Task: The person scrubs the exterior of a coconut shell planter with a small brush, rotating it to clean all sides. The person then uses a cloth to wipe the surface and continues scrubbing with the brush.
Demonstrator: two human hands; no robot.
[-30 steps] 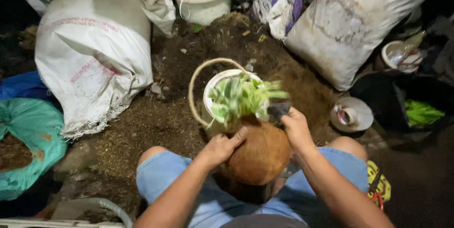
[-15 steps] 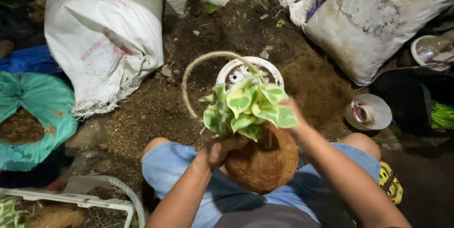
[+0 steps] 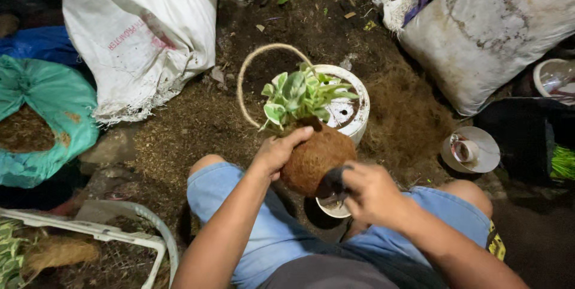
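A: Nearest the camera, what are the hands doing?

B: The person squats in blue shorts [image 3: 239, 217]. The right hand [image 3: 372, 194] is clenched around a small dark thing [image 3: 333, 180], pressed to the lower side of the brown fibre ball [image 3: 314, 156]; what that thing is cannot be made out. Under it, between the knees, a small white cup [image 3: 333, 206] shows.

A: And the left hand?

B: The left hand [image 3: 277, 152] grasps the fibre ball from its upper left, thumb over the top edge, holding it tilted off the ground. A green and white leafy plant [image 3: 297, 96] grows from the top of the ball.

A: So which step does it look like?

B: By the look of it, the ball around the roots is being finished or bound, with the plant already set in. The next move seems to call for the left hand to keep a steady hold while the right works round the ball without crushing the leaves.

A: What lies beyond?

B: Just behind the plant stands a white pot [image 3: 352, 112] with a rope loop handle [image 3: 247, 73], on a heap of dark soil [image 3: 311, 25]. Further off lie a white sack [image 3: 144, 31] on the left, a grey sack [image 3: 491, 25] on the right, and a teal bag [image 3: 45, 109] of soil at the far left.
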